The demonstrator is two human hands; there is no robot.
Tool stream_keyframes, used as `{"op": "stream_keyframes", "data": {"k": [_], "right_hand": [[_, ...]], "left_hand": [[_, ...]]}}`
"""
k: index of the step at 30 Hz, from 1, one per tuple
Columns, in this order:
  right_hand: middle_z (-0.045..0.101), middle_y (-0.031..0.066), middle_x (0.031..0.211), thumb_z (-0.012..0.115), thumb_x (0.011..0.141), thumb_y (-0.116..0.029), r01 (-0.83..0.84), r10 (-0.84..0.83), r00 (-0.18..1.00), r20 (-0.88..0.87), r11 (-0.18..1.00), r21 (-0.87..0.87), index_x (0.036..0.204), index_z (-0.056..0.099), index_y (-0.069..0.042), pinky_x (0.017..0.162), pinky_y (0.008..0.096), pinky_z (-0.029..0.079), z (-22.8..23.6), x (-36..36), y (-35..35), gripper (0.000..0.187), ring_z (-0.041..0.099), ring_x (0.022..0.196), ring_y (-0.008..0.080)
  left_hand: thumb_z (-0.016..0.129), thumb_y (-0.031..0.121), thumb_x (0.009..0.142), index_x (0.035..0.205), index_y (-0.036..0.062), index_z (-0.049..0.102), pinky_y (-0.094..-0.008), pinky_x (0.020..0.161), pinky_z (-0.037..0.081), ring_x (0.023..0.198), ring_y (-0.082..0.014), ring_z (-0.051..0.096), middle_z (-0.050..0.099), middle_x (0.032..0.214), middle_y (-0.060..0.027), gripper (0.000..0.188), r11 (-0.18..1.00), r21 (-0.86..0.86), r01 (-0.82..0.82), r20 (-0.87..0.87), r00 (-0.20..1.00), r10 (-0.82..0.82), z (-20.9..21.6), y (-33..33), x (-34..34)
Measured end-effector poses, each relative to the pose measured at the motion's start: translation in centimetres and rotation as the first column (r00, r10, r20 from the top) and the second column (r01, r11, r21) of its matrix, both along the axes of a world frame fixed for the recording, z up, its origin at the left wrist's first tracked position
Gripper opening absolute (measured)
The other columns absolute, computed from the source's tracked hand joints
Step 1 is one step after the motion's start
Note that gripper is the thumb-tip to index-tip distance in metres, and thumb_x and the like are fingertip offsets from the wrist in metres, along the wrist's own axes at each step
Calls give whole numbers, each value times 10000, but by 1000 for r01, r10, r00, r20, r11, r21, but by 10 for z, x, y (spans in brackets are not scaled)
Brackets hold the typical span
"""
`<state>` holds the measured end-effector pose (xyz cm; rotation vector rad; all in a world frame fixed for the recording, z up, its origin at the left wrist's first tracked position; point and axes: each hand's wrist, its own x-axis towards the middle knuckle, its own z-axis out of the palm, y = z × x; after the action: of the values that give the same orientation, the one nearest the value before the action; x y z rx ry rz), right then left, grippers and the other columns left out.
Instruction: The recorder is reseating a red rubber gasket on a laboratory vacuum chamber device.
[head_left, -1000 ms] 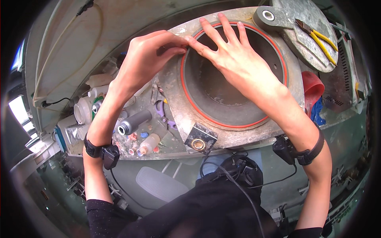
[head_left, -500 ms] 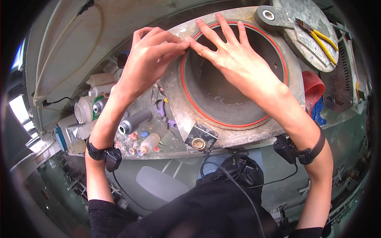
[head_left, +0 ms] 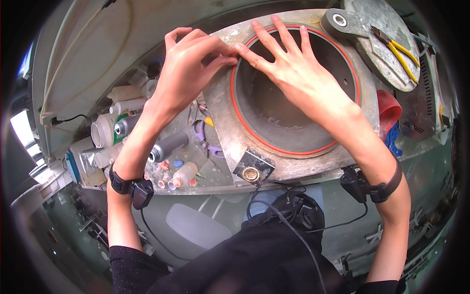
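A red sealing ring (head_left: 293, 153) runs around the rim of a round, deep metal chamber (head_left: 274, 110). My left hand (head_left: 188, 66) is at the rim's far left, thumb and index finger brought together in a pinch. What lies between those fingertips is too small to make out. Over the chamber, my right hand (head_left: 298, 76) spreads its fingers, with the tips along the far rim. Its thumb tip rests on the rim right beside the left hand's pinch.
Yellow-handled pliers (head_left: 401, 56) lie on the raised lid (head_left: 387, 46) at the far right. A red scoop-like piece (head_left: 388, 110) sits right of the chamber. Bottles (head_left: 169, 147), purple scissors (head_left: 201, 134) and a black block with a brass-coloured ring (head_left: 253, 166) are on the left and near side.
My left hand's thumb has lowered a little, widening the gap behind the pinch. The view has shifted slightly, while my right hand stays spread at the far rim.
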<state>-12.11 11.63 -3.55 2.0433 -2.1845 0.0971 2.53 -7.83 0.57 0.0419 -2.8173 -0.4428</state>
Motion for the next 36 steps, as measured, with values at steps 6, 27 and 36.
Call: {"op": "stream_keyframes", "data": {"k": [6,27,36], "right_hand": [[323,216,1659,623,920,-80,-30,30,999,-10,999,11,1630,353,-168,1173,705,322,-1,-1,1,764,274,1538,491],[371,172,1644,643,906,-91,-16,15,1000,-14,999,-31,1602,414,-154,1160,697,351,-2,2,0,736,324,1526,456],[403,184,1612,647,902,-91,-9,11,1000,24,998,-67,1584,436,-112,1154,705,355,-5,6,0,715,329,1519,459]], "left_hand": [[815,146,869,981,140,803,-438,1079,353,860,-131,655,747,904,51,112,999,-4,51,-71,996,-51,-7,-2,1],[793,-13,806,953,25,780,-395,852,548,849,-291,655,714,866,-108,153,976,182,118,-63,992,-108,-7,-4,-3],[759,-62,847,1020,15,795,-468,1117,471,822,-237,673,744,875,-91,193,976,204,82,5,996,-85,0,-3,-3]]}}
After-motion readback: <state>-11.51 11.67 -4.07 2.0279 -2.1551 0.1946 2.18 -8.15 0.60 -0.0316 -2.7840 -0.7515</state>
